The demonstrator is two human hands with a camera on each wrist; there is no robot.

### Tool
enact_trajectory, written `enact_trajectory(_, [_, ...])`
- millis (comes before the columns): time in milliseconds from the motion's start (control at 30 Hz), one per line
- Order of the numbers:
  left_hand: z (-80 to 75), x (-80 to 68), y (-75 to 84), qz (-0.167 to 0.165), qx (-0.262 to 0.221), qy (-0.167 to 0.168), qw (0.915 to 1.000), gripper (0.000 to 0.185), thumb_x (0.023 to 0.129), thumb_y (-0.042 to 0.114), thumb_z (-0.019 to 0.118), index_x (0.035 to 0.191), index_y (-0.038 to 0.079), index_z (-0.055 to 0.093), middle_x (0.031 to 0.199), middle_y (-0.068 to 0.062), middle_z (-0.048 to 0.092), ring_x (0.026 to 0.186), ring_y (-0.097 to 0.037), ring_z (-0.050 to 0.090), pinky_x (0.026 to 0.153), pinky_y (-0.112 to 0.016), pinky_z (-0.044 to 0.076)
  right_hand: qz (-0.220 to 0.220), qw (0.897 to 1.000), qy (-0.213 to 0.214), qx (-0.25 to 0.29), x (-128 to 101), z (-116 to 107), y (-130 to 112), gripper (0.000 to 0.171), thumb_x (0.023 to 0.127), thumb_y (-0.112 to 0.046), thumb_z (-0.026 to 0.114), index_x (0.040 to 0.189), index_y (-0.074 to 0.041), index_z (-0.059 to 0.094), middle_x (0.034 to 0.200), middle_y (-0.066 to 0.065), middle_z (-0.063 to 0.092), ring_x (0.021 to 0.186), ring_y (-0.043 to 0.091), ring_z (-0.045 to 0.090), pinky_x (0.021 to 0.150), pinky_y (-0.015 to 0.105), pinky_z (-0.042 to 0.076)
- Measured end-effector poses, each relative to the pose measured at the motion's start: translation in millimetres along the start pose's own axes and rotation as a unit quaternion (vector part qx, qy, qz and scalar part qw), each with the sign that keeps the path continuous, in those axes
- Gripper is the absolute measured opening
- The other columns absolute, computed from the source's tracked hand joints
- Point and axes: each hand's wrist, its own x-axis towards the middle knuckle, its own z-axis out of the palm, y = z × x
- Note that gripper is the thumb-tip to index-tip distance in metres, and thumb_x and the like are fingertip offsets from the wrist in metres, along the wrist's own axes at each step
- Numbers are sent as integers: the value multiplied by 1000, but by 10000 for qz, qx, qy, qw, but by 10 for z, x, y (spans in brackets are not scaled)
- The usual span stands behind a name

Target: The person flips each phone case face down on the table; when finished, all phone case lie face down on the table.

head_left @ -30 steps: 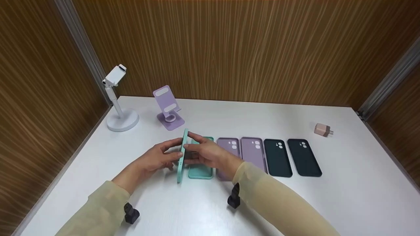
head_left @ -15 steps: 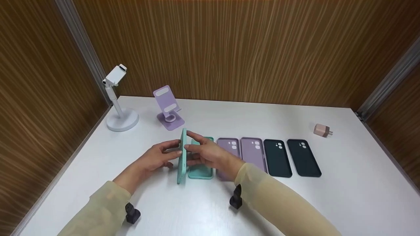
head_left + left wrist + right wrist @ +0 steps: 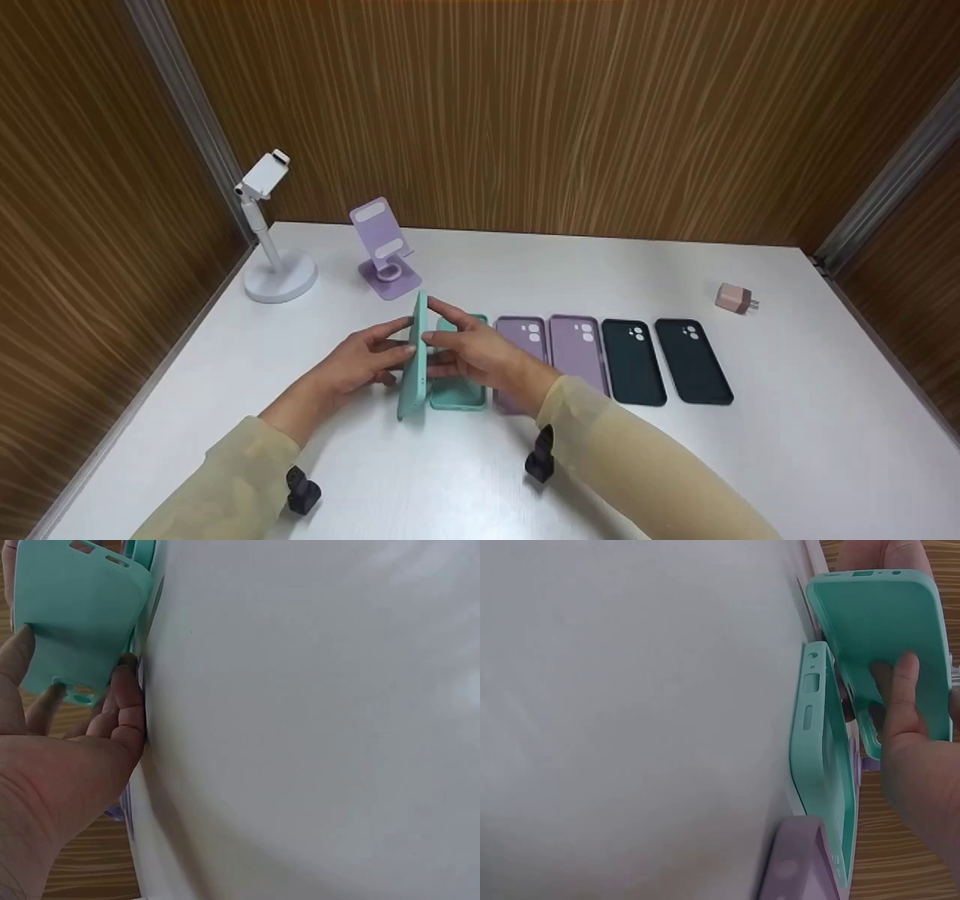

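Head view: both hands (image 3: 420, 360) hold mint case (image 3: 414, 360) on edge, long axis away.

No readable text, labels, brands or numbers anywhere

- The case (image 3: 414, 352) I hold on edge between my left hand (image 3: 360, 364) and right hand (image 3: 472, 352) is mint green.
- A second mint green case (image 3: 459, 386) lies flat.
- Two cases (image 3: 576, 349) are lilac, two cases (image 3: 660, 360) very dark green.
- My sleeves (image 3: 637, 457) are pale yellow.
- The table (image 3: 525, 262) is white, the walls (image 3: 487, 112) brown streaked woodgrain.
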Motion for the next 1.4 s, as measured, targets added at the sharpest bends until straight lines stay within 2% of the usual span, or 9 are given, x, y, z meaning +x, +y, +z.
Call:
enact_trajectory(133, [8, 10, -13, 2, 172, 362, 9992, 68, 100, 30, 77, 162, 21, 48, 141, -13, 65, 111, -25, 68, 81, -33, 52, -30, 9997, 143, -180, -4, 1, 7, 73, 106, -13, 65, 169, -30, 31, 138, 22, 58, 110, 29, 70, 94, 42, 59])
enact_trajectory(267, [1, 29, -16, 129, 399, 777, 9961, 63, 102, 23, 75, 160, 18, 50, 138, -16, 65, 104, -24, 65, 73, -30, 49, -175, 9974, 389, -573, -6, 7, 14, 72, 105, -14, 67, 168, -28, 34, 133, 17, 64, 107, 26, 70, 86, 34, 57])
enact_trajectory(400, [-18, 48, -9, 167, 563, 1077, 9924, 66, 101, 20, 75, 161, 17, 48, 138, -17, 63, 107, -23, 62, 68, -29, 50, -367, 9911, 706, -1069, -9, 20, 24, 70, 104, -15, 69, 166, -26, 38, 124, 12, 70, 100, 23, 71, 76, 30, 51])
enact_trajectory(533, [-50, 45, 0, 134, 663, 1235, 9900, 72, 100, 22, 77, 163, 13, 43, 142, -18, 59, 113, -25, 62, 68, -29, 50, -544, 9846, 967, -1350, 12, 41, 42, 70, 102, -13, 72, 165, -25, 41, 115, 9, 72, 93, 21, 72, 75, 32, 49])
enact_trajectory(633, [-66, 43, 4, 135, 772, 1304, 9884, 74, 99, 24, 77, 163, 9, 42, 143, -19, 57, 118, -28, 61, 74, -31, 51, -659, 9815, 1106, -1416, 24, 54, 54, 73, 101, -10, 73, 165, -26, 40, 109, 9, 72, 91, 22, 74, 73, 34, 49])
enact_trajectory(867, [-85, 83, 10, 188, 956, 1461, 9845, 72, 98, 24, 78, 159, 4, 46, 142, -20, 55, 131, -33, 54, 105, -39, 48, -993, 9678, 1381, -1856, 54, 63, 64, 71, 100, -5, 71, 163, -21, 43, 107, 10, 70, 86, 23, 76, 70, 32, 51])
enact_trajectory(1067, [-104, 115, -13, 160, 1007, 1488, 9836, 72, 97, 25, 80, 158, 4, 47, 139, -19, 55, 128, -32, 53, 104, -39, 47, -1107, 9543, 1464, -2358, 104, 59, 51, 63, 99, 0, 72, 157, -14, 52, 106, 9, 68, 90, 22, 73, 83, 38, 59])
enact_trajectory(1267, [-141, 143, -38, 157, 1178, 1489, 9817, 73, 97, 26, 80, 159, 5, 46, 136, -18, 55, 123, -29, 53, 102, -37, 46, -1287, 9299, 1371, -3161, 142, 34, 40, 66, 96, -2, 77, 157, -11, 52, 104, 5, 72, 96, 17, 67, 85, 30, 55])
enact_trajectory(1400, [-166, 140, -45, 138, 1296, 1407, 9814, 74, 98, 26, 80, 160, 7, 44, 138, -17, 54, 124, -30, 53, 103, -39, 46, -1357, 9193, 1289, -3461, 157, 13, 57, 70, 95, -2, 79, 158, -9, 50, 103, 4, 72, 97, 15, 67, 90, 32, 55])
